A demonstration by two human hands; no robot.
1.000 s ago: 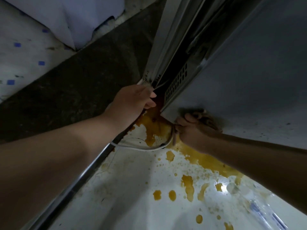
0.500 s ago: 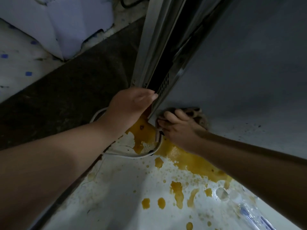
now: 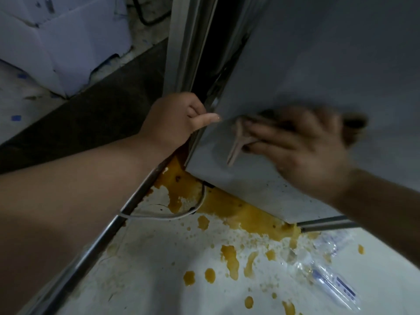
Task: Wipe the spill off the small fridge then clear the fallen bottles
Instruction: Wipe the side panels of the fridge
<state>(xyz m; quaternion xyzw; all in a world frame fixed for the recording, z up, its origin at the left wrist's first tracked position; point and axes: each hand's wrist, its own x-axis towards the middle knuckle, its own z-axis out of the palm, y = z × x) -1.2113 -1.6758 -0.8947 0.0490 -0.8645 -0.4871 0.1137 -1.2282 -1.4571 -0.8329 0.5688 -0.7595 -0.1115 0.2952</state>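
The right hand (image 3: 302,148) presses a cloth (image 3: 247,133) on the fridge (image 3: 318,64); below it the spill (image 3: 245,214) and a fallen bottle (image 3: 329,276) remain. The left hand (image 3: 175,119) grips the fridge edge.

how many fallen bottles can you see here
1: a clear plastic bottle lies on its side on the spill-stained white surface at lower right, below the right forearm. Others may lie out of view.

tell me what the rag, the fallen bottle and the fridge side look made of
Rag: soft brownish cloth, bunched under the right hand, blurred. Bottle: clear thin plastic with a blue and white label, see-through and glinting. Fridge side: smooth pale grey panel, probably painted metal, matte.
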